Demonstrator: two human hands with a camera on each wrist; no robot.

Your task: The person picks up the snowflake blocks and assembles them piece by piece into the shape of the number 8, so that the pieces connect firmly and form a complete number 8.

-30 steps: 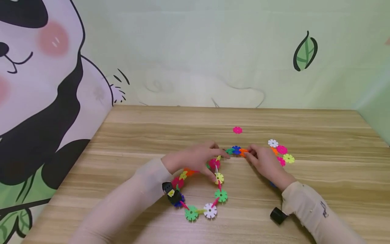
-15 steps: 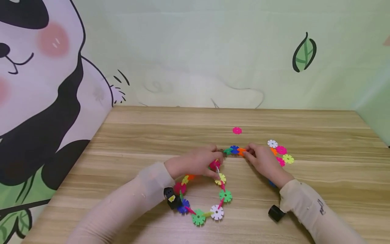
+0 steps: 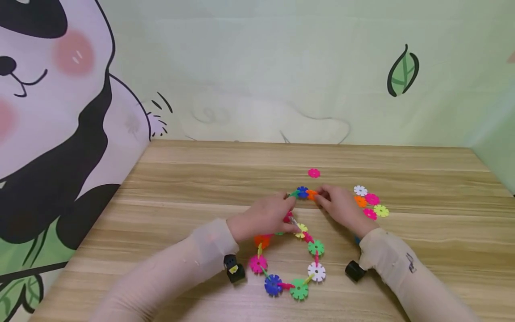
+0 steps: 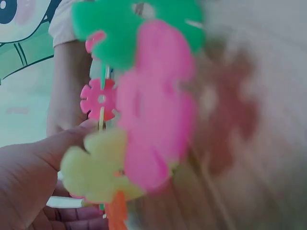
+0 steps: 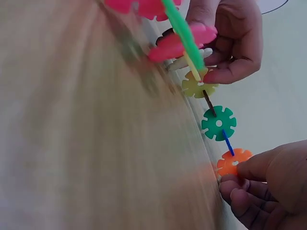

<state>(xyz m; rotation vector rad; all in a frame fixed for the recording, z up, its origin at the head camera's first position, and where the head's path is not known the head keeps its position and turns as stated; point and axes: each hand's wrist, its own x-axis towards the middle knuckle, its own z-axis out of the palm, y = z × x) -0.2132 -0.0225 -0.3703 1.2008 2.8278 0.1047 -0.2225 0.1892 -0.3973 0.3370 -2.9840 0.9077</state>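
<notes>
A chain of flower-shaped plastic discs, slotted together edge to edge, hangs between the two hands. In the head view my left hand (image 3: 267, 217) grips it near the top of a loop, whose white disc (image 3: 317, 272) and blue disc (image 3: 273, 285) show below. My right hand (image 3: 342, 205) pinches the orange disc (image 3: 311, 194) at the chain's far end. The right wrist view shows a green disc (image 5: 218, 123) between the hands and a yellow disc (image 5: 195, 85) at the left fingertips. Close to the left wrist camera, a pink disc (image 4: 160, 110) is blurred. The left palm covers part of the loop.
Loose discs lie on the wooden table (image 3: 193, 179) right of the right hand, among them a white one (image 3: 360, 190) and a yellow one (image 3: 381, 210). One pink disc (image 3: 314, 173) lies farther back. A painted wall stands behind.
The loop has swung to the right and more of it shows beneath the left hand. My left hand has shifted slightly right, the right hand slightly left with the orange disc.
</notes>
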